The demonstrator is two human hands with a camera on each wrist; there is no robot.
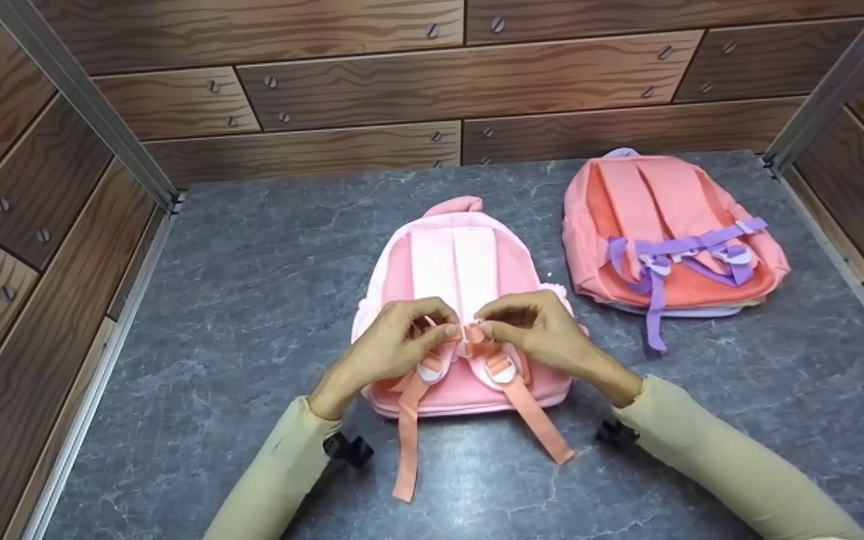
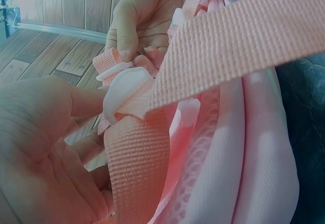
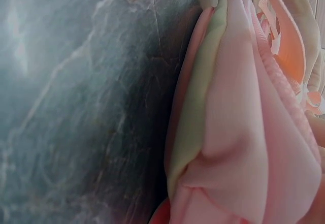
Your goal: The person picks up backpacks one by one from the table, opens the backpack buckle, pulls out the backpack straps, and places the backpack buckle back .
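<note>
A light pink backpack [image 1: 458,262] lies on the table with its shoulder-strap side up. Over its lower middle, my left hand [image 1: 394,341] and right hand [image 1: 544,334] meet, thumbs and forefingers pinching the two sides of an orange chest strap [image 1: 475,331] with a small white buckle [image 1: 464,332]. Whether the buckle's halves are joined is too small to tell. Two orange webbing tails [image 1: 408,442] hang from white adjusters [image 1: 502,369] toward me. In the left wrist view, webbing and a white adjuster [image 2: 124,89] partly cover the fingers. The right wrist view mostly shows the backpack's side [image 3: 233,122].
A coral backpack [image 1: 627,202] with purple straps [image 1: 702,244] lies at the right rear, its strap side up. The grey marbled table [image 1: 252,285] is bounded by wood-patterned panels [image 1: 349,90] at the back and sides, with metal posts in the corners.
</note>
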